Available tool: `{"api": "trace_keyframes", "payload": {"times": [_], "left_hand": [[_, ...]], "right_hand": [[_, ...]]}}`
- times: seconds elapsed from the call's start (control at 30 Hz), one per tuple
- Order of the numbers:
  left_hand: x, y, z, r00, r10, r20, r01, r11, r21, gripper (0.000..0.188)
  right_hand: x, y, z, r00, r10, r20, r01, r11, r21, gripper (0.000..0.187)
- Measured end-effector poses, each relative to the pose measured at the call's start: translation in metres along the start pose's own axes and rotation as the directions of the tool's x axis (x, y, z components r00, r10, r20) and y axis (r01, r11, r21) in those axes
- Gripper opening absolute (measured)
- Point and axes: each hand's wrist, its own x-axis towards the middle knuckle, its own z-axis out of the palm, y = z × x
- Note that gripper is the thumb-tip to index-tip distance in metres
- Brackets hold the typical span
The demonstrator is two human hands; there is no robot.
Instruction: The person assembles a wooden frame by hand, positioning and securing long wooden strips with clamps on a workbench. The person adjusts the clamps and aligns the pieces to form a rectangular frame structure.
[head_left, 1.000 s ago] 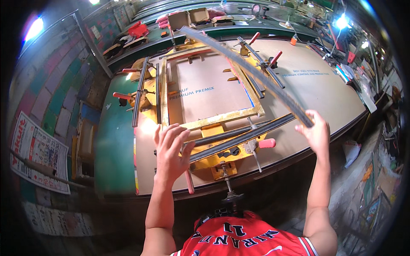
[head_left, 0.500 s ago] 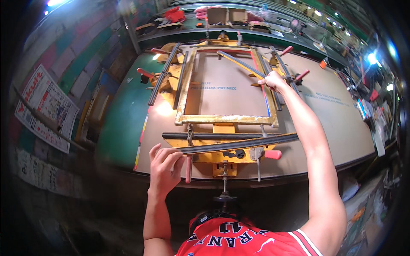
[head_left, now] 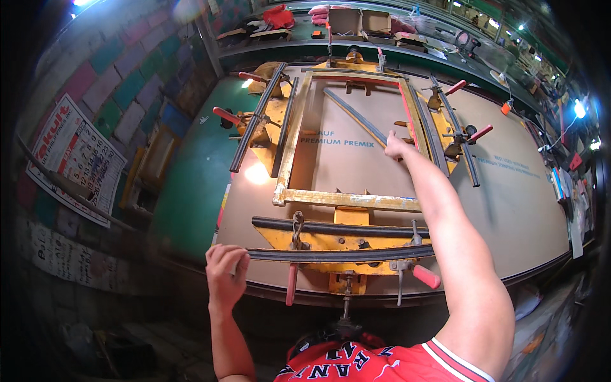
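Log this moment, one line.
right hand: grips dark strip | within yellow rectangular frame outline | left hand: at nearest black rail's left end

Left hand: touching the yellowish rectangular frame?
No: the left hand is at the near black strip's left end, apart from the frame.

Right arm (head_left: 455,242) is outstretched, left grip (head_left: 226,275) curled.
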Motion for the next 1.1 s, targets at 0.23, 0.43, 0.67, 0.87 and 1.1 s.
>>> {"api": "trace_keyframes", "payload": {"times": [0.23, 0.43, 0.67, 0.87, 1.1], "left_hand": [[0.016, -0.025, 0.001, 0.994, -0.099, -0.036, 0.096, 0.992, -0.079, 0.008], [-0.007, -0.053, -0.017, 0.958, -0.285, 0.011, 0.283, 0.945, -0.163, 0.003], [0.004, -0.118, -0.007, 0.822, -0.55, 0.146, 0.504, 0.584, -0.636, 0.013], [0.035, -0.228, 0.07, 0.665, -0.599, 0.446, 0.695, 0.276, -0.664, 0.015], [0.089, -0.269, 0.174, 0.603, -0.409, 0.684, 0.797, 0.288, -0.53, 0.024]], "right_hand": [[0.004, 0.029, 0.044, 0.983, 0.092, 0.158, -0.011, 0.891, -0.455, 0.094], [-0.03, -0.011, 0.024, 0.968, 0.061, 0.245, 0.067, 0.873, -0.483, 0.104], [-0.031, -0.053, -0.053, 0.993, -0.093, 0.078, 0.108, 0.969, -0.222, 0.093], [-0.076, -0.13, -0.058, 0.985, -0.173, -0.017, 0.168, 0.969, -0.179, 0.084], [-0.013, -0.18, 0.018, 0.975, -0.165, -0.148, 0.147, 0.981, -0.123, 0.09]]}}
